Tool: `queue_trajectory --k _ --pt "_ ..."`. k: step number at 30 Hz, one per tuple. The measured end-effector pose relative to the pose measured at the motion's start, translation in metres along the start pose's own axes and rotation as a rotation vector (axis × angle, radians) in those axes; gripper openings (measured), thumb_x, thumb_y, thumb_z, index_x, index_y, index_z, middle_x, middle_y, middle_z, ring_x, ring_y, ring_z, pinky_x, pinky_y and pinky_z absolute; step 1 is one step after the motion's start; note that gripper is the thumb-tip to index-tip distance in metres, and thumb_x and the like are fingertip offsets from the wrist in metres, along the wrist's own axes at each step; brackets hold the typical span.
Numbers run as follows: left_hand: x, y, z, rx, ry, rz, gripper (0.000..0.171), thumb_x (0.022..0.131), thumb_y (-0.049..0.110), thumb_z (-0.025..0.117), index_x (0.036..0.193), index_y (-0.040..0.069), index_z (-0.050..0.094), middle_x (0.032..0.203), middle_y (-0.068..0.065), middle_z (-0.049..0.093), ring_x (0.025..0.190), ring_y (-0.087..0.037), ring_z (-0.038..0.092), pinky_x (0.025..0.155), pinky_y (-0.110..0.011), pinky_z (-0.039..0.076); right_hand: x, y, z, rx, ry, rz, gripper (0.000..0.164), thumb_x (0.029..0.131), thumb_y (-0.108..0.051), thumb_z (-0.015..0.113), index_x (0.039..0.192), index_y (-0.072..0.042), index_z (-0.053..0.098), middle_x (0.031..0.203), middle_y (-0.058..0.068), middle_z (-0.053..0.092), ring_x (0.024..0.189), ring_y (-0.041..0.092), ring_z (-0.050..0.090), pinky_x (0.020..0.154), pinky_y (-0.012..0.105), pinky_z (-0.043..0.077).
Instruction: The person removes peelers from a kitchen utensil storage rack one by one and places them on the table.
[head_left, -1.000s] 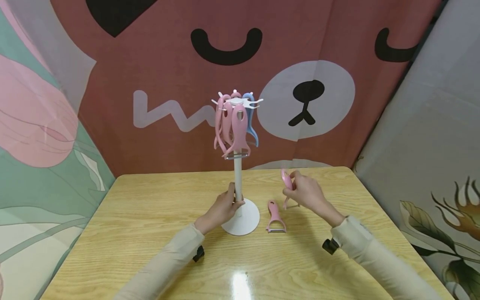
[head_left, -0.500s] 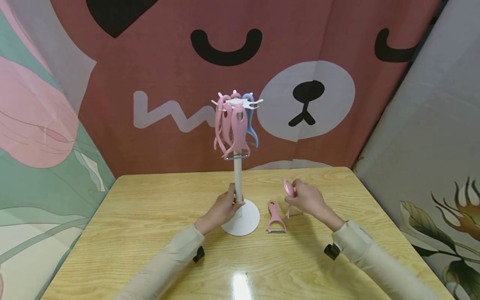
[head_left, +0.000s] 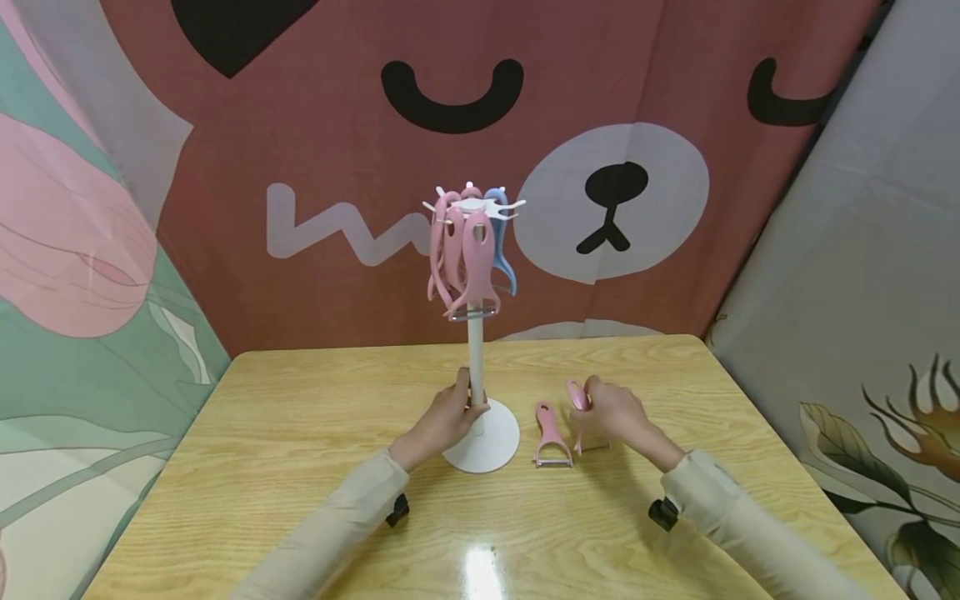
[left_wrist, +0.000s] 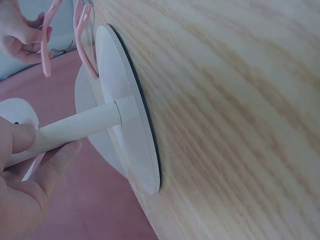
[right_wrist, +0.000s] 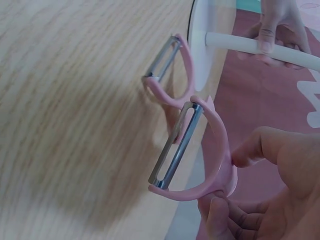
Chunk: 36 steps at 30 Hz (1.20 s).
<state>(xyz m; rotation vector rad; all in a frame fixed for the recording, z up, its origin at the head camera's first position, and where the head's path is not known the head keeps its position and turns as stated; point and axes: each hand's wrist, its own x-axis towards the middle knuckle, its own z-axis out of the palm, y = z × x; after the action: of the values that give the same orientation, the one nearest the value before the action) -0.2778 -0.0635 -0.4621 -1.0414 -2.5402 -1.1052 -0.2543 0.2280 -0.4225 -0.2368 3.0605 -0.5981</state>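
Observation:
My left hand grips the lower pole of a white stand, whose round base rests on the table. With my right hand I pinch a pink peeler by its handle, blade end downward, low over the table. Just left of it a second pink peeler lies on the wood, its blade toward me. From the hooks at the stand's top hang several pink peelers and one blue peeler, partly covering one another.
The wooden table ends at a back edge close to a printed curtain. Another patterned cloth hangs at the right side. Light reflects off the table near its front.
My right hand has come down and slightly nearer with the pink peeler, to beside the one lying on the table. My left hand has stayed on the pole.

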Motion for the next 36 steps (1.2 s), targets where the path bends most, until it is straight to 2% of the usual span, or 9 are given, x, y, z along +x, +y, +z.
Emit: queue_trajectory --k 5,13,22,36 --pt "-0.001 0.0 0.001 -0.004 -0.002 0.002 0.033 0.097 0.005 0.062 0.118 0.001 0.036 0.096 -0.007 0.06 0.082 -0.021 0.067 0.067 -0.027 0.056 -0.001 0.005 0.007 -0.01 -0.025 0.016 0.026 0.084 -0.026 0.069 0.087 -0.007 0.053 0.07 0.005 0.053 0.06 0.022 0.05 0.053 0.034 0.038" --pt "-0.001 0.0 0.001 -0.003 0.003 -0.005 0.033 0.097 0.006 0.062 0.118 0.002 0.037 0.095 -0.007 0.06 0.083 -0.022 0.068 0.067 -0.028 0.057 -0.003 0.006 0.013 -0.024 -0.039 0.017 0.029 0.091 -0.029 0.067 0.084 -0.006 0.051 0.067 0.006 0.051 0.057 0.023 0.05 0.049 0.033 0.039" --pt "-0.001 -0.002 0.002 -0.014 -0.002 -0.011 0.034 0.097 0.005 0.063 0.119 0.002 0.036 0.095 -0.006 0.06 0.084 -0.021 0.068 0.068 -0.028 0.057 -0.003 0.012 0.02 -0.03 -0.082 0.029 0.025 0.08 -0.021 0.069 0.083 -0.007 0.05 0.069 0.005 0.051 0.057 0.021 0.048 0.048 0.03 0.036" --pt "0.001 -0.001 0.001 -0.02 -0.004 -0.021 0.033 0.097 0.006 0.062 0.118 0.002 0.037 0.095 -0.006 0.06 0.085 -0.022 0.068 0.07 -0.03 0.058 0.004 0.017 0.029 -0.034 -0.11 0.054 0.024 0.082 -0.021 0.069 0.068 -0.011 0.051 0.06 0.002 0.048 0.049 0.013 0.037 0.045 0.024 0.028"
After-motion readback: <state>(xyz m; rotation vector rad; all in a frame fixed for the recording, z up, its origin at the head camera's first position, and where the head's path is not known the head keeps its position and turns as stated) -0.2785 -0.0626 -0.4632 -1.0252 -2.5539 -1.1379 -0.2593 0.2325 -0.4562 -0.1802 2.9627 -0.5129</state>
